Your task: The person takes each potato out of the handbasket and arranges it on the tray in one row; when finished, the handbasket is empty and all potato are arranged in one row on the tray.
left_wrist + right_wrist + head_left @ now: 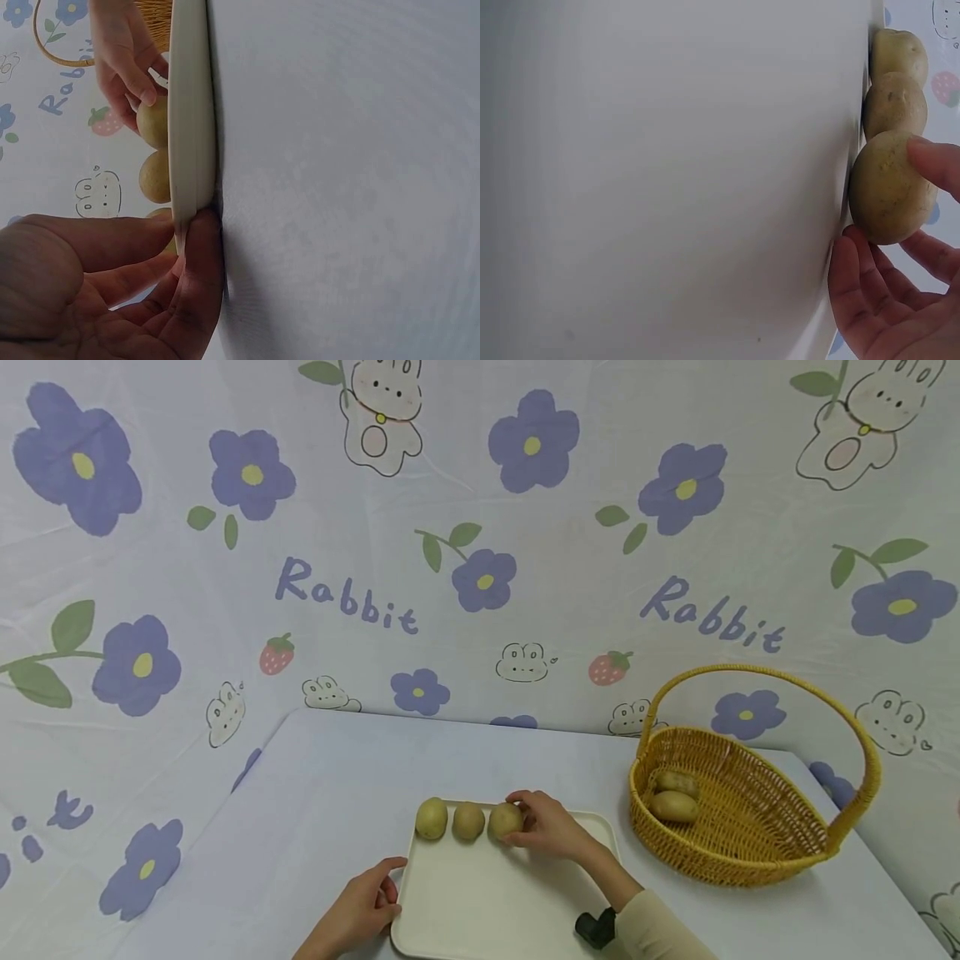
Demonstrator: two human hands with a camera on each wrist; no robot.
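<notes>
A cream rectangular tray lies on the white table. Along its far side stand three potatoes in a row: a left potato, a middle potato and a right potato. My right hand holds the right potato, its thumb on the near side and its fingers curled round the other side. At the tray's left edge, my left hand pinches the rim between thumb and fingers, as the left wrist view shows of the tray wall.
To the right of the tray stands a yellow wicker basket with a tall arched handle. Inside it, at the left end, lie a front potato and another potato behind. A cloth printed with rabbits and flowers hangs behind the table.
</notes>
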